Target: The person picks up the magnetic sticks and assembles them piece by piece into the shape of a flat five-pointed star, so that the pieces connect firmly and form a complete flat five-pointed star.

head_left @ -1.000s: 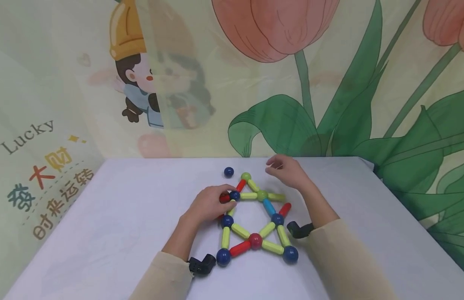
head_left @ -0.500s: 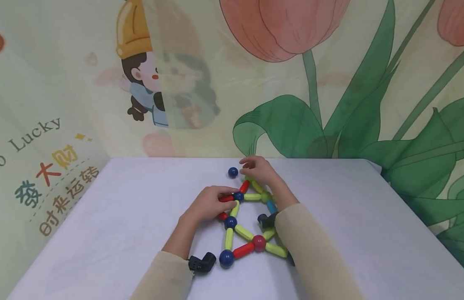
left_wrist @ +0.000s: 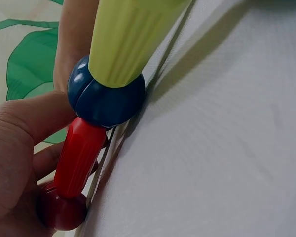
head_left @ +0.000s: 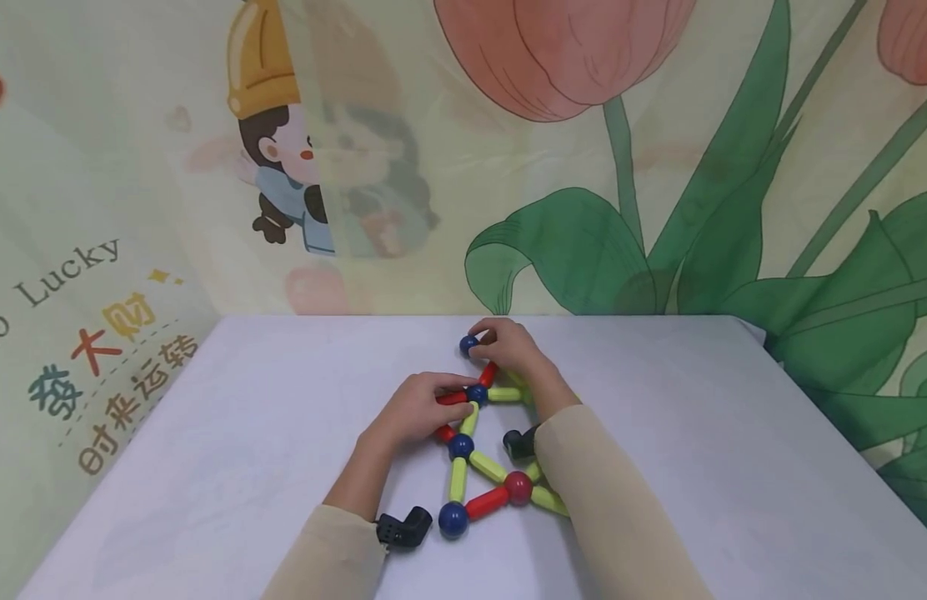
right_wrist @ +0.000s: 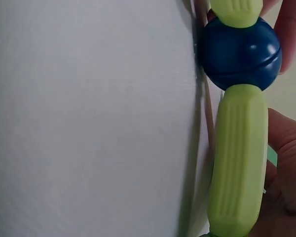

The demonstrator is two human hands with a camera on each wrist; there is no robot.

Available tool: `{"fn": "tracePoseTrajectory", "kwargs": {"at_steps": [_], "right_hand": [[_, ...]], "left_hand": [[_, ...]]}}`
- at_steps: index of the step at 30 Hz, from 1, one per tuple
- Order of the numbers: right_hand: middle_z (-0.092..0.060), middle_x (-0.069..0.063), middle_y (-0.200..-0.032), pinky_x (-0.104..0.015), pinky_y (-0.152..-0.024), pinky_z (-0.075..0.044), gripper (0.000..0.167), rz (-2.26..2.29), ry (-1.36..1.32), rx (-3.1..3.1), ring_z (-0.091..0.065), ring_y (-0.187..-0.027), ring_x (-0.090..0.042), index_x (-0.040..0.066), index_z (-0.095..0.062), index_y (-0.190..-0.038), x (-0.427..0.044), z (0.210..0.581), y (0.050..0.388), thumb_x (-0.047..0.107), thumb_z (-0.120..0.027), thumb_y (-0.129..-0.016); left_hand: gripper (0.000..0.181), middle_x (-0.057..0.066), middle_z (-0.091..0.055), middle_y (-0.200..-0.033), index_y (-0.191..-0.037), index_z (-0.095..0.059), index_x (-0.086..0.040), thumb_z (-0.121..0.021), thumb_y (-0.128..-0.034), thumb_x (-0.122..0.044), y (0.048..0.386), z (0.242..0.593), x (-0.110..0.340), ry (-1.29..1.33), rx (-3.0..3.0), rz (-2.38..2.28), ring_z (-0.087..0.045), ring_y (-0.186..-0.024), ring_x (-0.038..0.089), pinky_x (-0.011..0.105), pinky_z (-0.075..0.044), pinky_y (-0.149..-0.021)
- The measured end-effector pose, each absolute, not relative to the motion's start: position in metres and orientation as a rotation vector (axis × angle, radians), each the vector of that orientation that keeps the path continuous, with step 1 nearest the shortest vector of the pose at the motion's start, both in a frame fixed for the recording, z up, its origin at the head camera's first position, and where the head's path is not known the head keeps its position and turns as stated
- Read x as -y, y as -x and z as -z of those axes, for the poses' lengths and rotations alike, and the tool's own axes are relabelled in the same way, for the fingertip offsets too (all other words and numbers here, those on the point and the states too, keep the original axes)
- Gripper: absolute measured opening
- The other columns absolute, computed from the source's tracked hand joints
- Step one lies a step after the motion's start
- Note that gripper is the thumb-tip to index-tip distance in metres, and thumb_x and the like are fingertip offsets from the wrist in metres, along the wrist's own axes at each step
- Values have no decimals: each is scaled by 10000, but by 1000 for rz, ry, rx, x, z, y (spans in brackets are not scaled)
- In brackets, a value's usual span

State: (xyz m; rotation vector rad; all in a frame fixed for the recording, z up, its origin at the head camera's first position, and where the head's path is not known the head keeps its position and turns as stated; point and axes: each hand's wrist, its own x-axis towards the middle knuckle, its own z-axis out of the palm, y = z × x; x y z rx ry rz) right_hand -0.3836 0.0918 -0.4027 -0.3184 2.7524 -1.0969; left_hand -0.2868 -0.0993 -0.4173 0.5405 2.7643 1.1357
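A structure of magnetic balls and rods lies on the white table, with a red ball (head_left: pixel 518 487) and a red rod (head_left: pixel 487 502) near its front. My left hand (head_left: pixel 411 408) holds its upper left part, index finger and thumb either side of a red rod (head_left: pixel 452 398) by a blue ball (head_left: pixel 477 395). Behind the structure, my right hand (head_left: pixel 514 350) pinches a loose blue ball (head_left: pixel 469 345) between thumb and index finger. My right arm covers the structure's right side. The left wrist view shows a dark red ball (left_wrist: pixel 62 210) close to the left palm.
Black wrist cameras sit on both wrists, the left one (head_left: pixel 405 528) beside the front blue ball (head_left: pixel 453 519). A printed curtain (head_left: pixel 388 283) hangs behind the table (head_left: pixel 246 433). Yellow-green rods (right_wrist: pixel 239 158) stand close before the right wrist camera.
My right hand has come leftward from the right of the structure and has taken hold of the loose blue ball. My left hand has stayed at the same place on the structure.
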Motion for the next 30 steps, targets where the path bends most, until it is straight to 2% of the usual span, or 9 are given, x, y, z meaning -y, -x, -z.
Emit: {"fn": "tracePoseTrajectory", "kwargs": {"at_steps": [10, 16, 22, 26, 30], "right_hand": [[-664, -140, -1289, -444, -1021, -523, 435, 1363, 158, -2724, -606, -1172, -308, 124, -600, -1380, -108, 404, 377, 374, -632, -1025], [-665, -161, -1327, -444, -1032, -530, 459, 1546, 93, -2662, -623, -1218, -329, 97, -551, -1422, -122, 395, 366, 343, -618, -1040], [-639, -201, -1331, -451, -1005, -566, 451, 1716, 195, -2523, -652, -1223, -390, 85, -524, -1426, -139, 375, 361, 257, -650, -1028], [-593, -224, -1379, -452, -1011, -560, 485, 1802, 192, -2454, -641, -1239, -418, 110, -491, -1482, -160, 366, 354, 275, -617, -1044], [-575, -206, -1423, -446, -1040, -541, 526, 1804, 151, -2452, -643, -1247, -380, 133, -455, -1540, -184, 364, 347, 321, -572, -1063]], "left_hand": [[380, 8, -723, -1278, -1301, -732, -300, -747, -922, -316, 288, 419, 94, -528, -2740, -1153, -625, -1175, 222, 463, -521, -1018], [373, -2, -723, -1278, -1293, -737, -294, -754, -921, -318, 286, 422, 96, -521, -2735, -1163, -624, -1184, 221, 473, -517, -1028], [361, -7, -725, -1278, -1280, -744, -300, -761, -919, -304, 286, 419, 99, -503, -2750, -1184, -626, -1209, 222, 474, -515, -1036], [363, 2, -723, -1280, -1281, -744, -295, -763, -919, -291, 286, 419, 98, -501, -2745, -1197, -624, -1218, 236, 479, -514, -1040], [363, 6, -720, -1288, -1277, -745, -296, -767, -915, -285, 287, 420, 98, -490, -2745, -1203, -619, -1219, 239, 477, -512, -1043]]}}
